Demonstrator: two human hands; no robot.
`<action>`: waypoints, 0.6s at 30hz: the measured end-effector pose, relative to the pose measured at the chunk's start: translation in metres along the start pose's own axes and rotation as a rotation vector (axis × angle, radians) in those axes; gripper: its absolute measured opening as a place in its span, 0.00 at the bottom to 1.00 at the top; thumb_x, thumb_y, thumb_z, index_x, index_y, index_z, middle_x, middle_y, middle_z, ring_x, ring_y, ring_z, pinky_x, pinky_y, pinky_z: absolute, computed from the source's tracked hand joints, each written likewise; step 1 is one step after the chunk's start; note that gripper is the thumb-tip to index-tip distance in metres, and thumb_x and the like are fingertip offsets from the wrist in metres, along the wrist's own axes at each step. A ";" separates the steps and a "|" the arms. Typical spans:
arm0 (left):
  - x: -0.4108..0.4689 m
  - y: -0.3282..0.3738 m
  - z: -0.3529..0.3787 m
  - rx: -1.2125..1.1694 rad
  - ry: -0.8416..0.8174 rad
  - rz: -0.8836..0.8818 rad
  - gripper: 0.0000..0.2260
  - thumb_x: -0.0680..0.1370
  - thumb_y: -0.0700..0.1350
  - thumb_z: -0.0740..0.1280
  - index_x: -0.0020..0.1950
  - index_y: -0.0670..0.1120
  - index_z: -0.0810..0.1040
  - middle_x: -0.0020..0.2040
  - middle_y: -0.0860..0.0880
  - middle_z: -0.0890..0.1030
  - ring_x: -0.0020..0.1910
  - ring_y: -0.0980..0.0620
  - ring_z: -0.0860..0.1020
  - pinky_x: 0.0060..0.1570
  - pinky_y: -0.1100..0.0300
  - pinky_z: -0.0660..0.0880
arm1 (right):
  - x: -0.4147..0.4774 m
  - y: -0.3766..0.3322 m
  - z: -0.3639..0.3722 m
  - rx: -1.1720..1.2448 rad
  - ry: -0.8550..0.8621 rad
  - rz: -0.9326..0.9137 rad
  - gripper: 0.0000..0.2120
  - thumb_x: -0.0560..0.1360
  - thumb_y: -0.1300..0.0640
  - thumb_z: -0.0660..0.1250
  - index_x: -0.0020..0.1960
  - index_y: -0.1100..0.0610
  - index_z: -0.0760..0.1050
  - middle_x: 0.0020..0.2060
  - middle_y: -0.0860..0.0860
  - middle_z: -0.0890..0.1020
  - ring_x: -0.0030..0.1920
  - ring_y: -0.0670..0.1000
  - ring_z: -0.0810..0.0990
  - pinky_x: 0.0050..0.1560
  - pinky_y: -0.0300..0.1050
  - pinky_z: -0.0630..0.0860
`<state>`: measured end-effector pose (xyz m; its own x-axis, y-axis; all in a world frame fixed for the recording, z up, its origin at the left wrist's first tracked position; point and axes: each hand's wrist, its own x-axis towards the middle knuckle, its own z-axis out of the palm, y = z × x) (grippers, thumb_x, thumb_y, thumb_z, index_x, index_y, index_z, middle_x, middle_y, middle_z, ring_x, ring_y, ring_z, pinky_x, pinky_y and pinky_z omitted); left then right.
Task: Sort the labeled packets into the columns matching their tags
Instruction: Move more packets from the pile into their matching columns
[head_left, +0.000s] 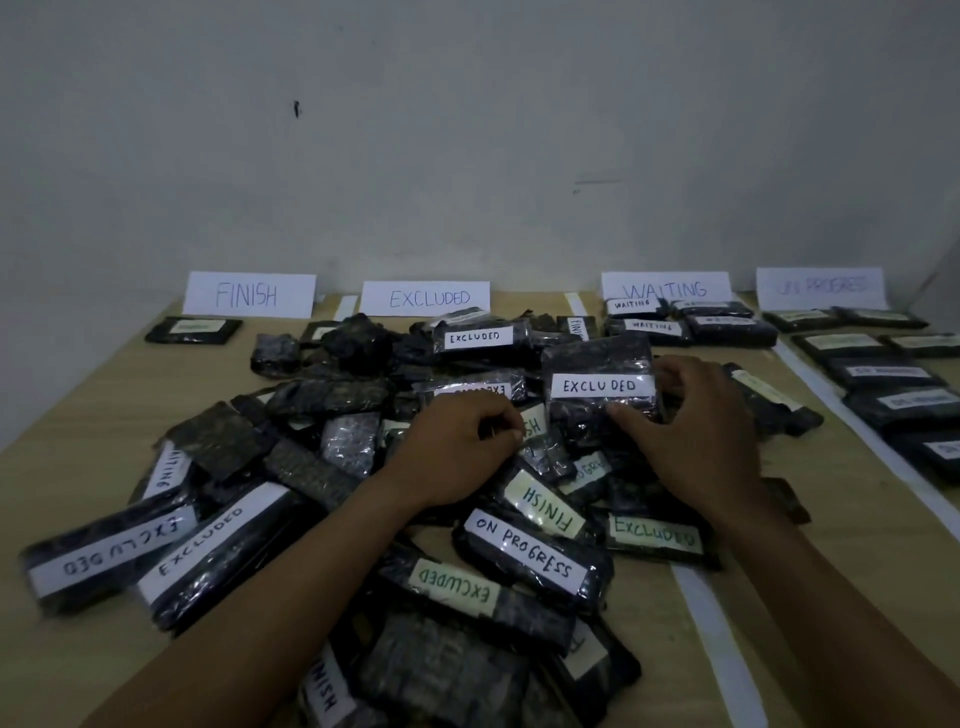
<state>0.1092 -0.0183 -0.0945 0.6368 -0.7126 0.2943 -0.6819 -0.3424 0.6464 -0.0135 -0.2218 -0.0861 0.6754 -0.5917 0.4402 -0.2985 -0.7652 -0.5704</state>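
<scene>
Black-wrapped EXCLUDED packet (597, 364): grips it in right hand (696, 441), thumb below, fingers curled round right edge, long axis nine-to-three; EXCLUDED sign (425, 297) at eleven o'clock; left hand (457, 452) curled, hold unclear.

Paper signs from eleven to one o'clock read FINISH (249, 294), EXCLUDED (425, 298), WAITING (666, 289), ON PROGRESS (821, 286); the packet (600, 385) my right hand (696, 436) grips reads EXCLUDED.

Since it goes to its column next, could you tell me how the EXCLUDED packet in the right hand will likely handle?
The EXCLUDED packet shows no sag in the right hand, so it is probably fairly stiff. Its glossy, crinkled wrap may be slippery. Flat and blocky, it is unlikely to roll.
</scene>
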 end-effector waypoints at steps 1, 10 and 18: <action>0.000 0.001 0.000 -0.006 -0.003 -0.002 0.03 0.75 0.45 0.69 0.44 0.51 0.82 0.42 0.57 0.82 0.42 0.61 0.78 0.45 0.61 0.76 | -0.006 -0.003 0.000 0.004 0.007 -0.030 0.25 0.67 0.44 0.75 0.60 0.52 0.74 0.53 0.50 0.75 0.55 0.53 0.74 0.53 0.49 0.73; -0.003 0.000 -0.006 0.010 -0.013 0.030 0.03 0.76 0.43 0.69 0.45 0.49 0.82 0.42 0.55 0.82 0.41 0.60 0.78 0.43 0.65 0.74 | -0.062 -0.042 -0.022 0.129 -0.607 -0.290 0.19 0.63 0.33 0.70 0.46 0.44 0.73 0.40 0.41 0.76 0.41 0.43 0.75 0.37 0.37 0.72; 0.001 0.005 -0.006 0.031 -0.042 0.061 0.03 0.77 0.44 0.69 0.44 0.51 0.82 0.42 0.57 0.82 0.42 0.61 0.78 0.44 0.62 0.74 | -0.060 -0.031 -0.035 0.349 -0.720 -0.107 0.18 0.61 0.51 0.81 0.47 0.46 0.77 0.41 0.44 0.80 0.41 0.43 0.79 0.41 0.43 0.77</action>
<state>0.1085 -0.0169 -0.0868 0.5785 -0.7575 0.3024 -0.7302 -0.3159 0.6058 -0.0683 -0.1720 -0.0705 0.9926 -0.1197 0.0182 -0.0597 -0.6148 -0.7864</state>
